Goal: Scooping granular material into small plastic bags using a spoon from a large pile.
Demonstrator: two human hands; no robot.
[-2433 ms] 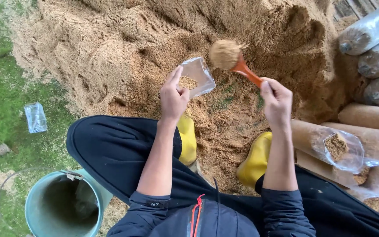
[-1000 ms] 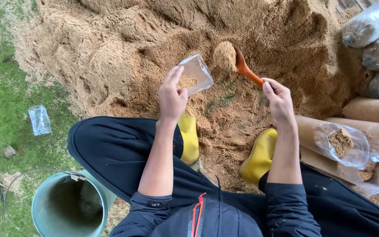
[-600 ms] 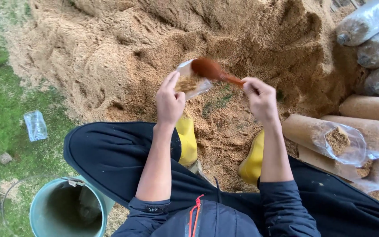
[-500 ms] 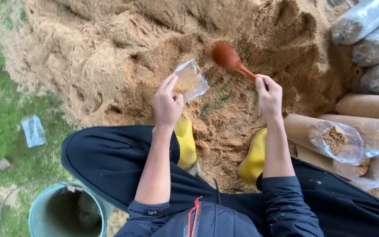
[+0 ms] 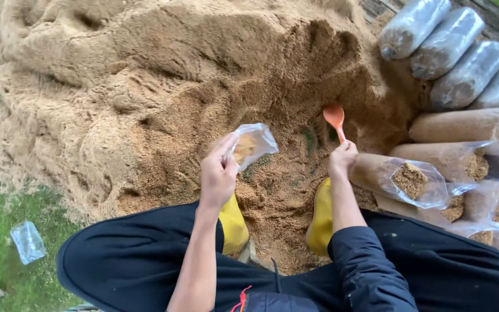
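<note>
Left hand (image 5: pixel 218 176) pinches clear bag (image 5: pixel 249 145) by its rim, mouth held open above sawdust pile (image 5: pixel 134 86). Right hand (image 5: pixel 342 159) closed around orange scoop (image 5: pixel 335 118) handle, bowl up, empty. Yellow boots (image 5: pixel 321 222) below, filled bags (image 5: pixel 434 179) stacked right. Both forearms reach forward.

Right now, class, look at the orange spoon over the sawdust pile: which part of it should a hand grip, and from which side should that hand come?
Grip the spoon by its thin handle, coming from the side nearest the person. The bowl points away toward the sawdust pile, while the handle slants back to the right hand, which holds its lower end. That probably leaves the bowl free to dig.
</note>
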